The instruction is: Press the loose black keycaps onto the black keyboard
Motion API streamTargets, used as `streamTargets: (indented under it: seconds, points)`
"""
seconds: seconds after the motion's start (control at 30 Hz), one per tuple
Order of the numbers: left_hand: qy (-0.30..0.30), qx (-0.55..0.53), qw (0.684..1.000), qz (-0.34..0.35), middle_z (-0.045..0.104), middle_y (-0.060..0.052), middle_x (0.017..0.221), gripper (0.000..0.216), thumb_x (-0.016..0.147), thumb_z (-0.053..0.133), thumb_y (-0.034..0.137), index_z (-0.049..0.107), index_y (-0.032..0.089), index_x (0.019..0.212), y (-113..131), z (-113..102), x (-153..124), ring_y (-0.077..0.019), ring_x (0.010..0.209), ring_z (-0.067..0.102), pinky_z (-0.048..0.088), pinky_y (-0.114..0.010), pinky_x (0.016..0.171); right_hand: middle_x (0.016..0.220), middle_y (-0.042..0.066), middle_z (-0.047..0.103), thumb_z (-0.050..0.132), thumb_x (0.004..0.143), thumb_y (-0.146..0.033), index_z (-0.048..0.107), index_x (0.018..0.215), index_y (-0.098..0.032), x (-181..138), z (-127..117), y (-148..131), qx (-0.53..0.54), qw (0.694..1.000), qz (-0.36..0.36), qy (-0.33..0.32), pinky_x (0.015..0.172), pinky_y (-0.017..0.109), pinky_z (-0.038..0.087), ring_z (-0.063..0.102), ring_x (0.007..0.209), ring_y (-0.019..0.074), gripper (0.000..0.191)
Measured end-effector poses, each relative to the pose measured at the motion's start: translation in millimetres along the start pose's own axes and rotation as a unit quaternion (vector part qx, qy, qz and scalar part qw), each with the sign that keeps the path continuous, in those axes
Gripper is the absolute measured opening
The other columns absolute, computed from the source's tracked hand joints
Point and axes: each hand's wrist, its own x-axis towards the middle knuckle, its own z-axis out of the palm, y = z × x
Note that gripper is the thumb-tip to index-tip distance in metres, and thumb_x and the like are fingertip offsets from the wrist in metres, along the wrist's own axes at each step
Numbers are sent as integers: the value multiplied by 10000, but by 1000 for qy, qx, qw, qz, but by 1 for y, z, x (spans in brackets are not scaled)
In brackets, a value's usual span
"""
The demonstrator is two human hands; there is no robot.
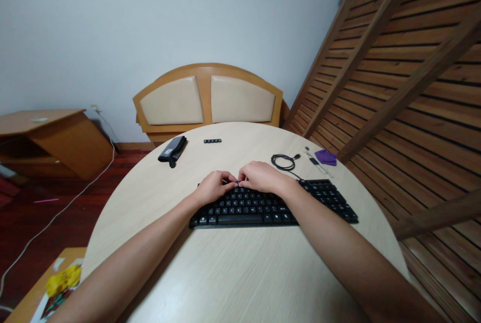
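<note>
A black keyboard (244,218) lies across the round table in front of me. My left hand (215,185) and my right hand (259,177) meet over its top row, fingers bent and fingertips almost touching. Between their thumbs and forefingers is a small dark key (238,183), pinched from both sides; whether it is seated or lifted is hidden. Farther back, several loose black keycaps (212,140) stand in a short row. The keyboard's black cable (284,163) is coiled behind my right hand.
On the pale tabletop (150,203), a dark folded pouch (173,149) lies at back left. Slim tools (316,162) and a purple cloth (325,157) lie at right. A wooden slatted panel (406,97) leans beside the table; yellow material (63,280) sits lower left.
</note>
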Motion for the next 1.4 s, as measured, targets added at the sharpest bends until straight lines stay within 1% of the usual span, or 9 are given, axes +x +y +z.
streamTargets:
  seconds: [0.2,0.4,0.6,0.83,0.9,1.0,1.07,1.17,1.4]
  points:
    - [-5,5,1000,14,772,-35,917,217,861,621,354,759,195,912,-6,2,2,-207,859,710,542,-303,810,925,85,772,615,881,-325,775,998,-229,0,2,-3,-6,1000,7,-10,708,265,446,702,898,237,220]
    - [-13,2,1000,16,772,-32,957,223,880,607,354,756,201,944,-8,1,2,-196,876,709,541,-304,829,968,72,783,609,883,-305,785,1023,-242,0,-2,6,27,999,-10,-31,740,249,456,709,939,224,234]
    - [-11,4,1000,10,771,-30,932,230,887,591,354,750,194,935,-1,-1,0,-196,856,708,539,-302,811,1039,56,781,588,865,-218,776,1096,-268,-1,-4,13,55,996,-29,-56,798,234,467,711,1001,215,302]
    - [-8,19,1000,22,764,-44,893,284,917,534,371,731,166,919,8,-11,5,-190,811,691,531,-288,763,1043,54,780,592,859,-205,781,1080,-266,-3,-9,5,37,998,-15,-57,834,241,473,711,1008,221,297]
    - [4,56,998,23,762,-45,895,311,931,507,381,729,163,941,4,-16,11,-188,806,692,533,-278,753,1041,61,780,598,861,-216,781,1081,-261,-4,-12,1,31,998,-12,-61,838,245,472,712,1001,222,290]
    - [37,184,982,5,762,-45,905,343,951,460,377,730,174,1007,-7,-24,25,-185,789,697,539,-266,734,1036,77,779,606,860,-222,788,1056,-239,-5,-14,-3,29,998,-8,-61,831,246,472,713,994,223,268]
    - [62,235,970,-5,757,-76,952,325,931,485,356,735,170,1023,-15,-31,35,-217,851,696,541,-296,783,1033,82,779,607,856,-212,790,1044,-231,-6,-14,-4,25,998,-3,-59,817,251,475,714,988,228,263]
    - [88,290,953,3,710,-119,1133,317,930,491,345,732,174,1046,-29,-43,51,-269,1066,642,501,-349,939,1039,84,777,607,849,-197,790,1040,-226,-6,-13,-5,21,998,3,-58,795,252,479,715,977,228,266]
    - [85,384,919,28,493,-123,1478,420,903,499,211,588,168,1311,-61,-56,97,-283,1377,416,334,-442,1158,1009,85,780,606,842,-193,797,1000,-221,-6,-13,-5,24,998,7,-54,775,261,480,716,963,238,250]
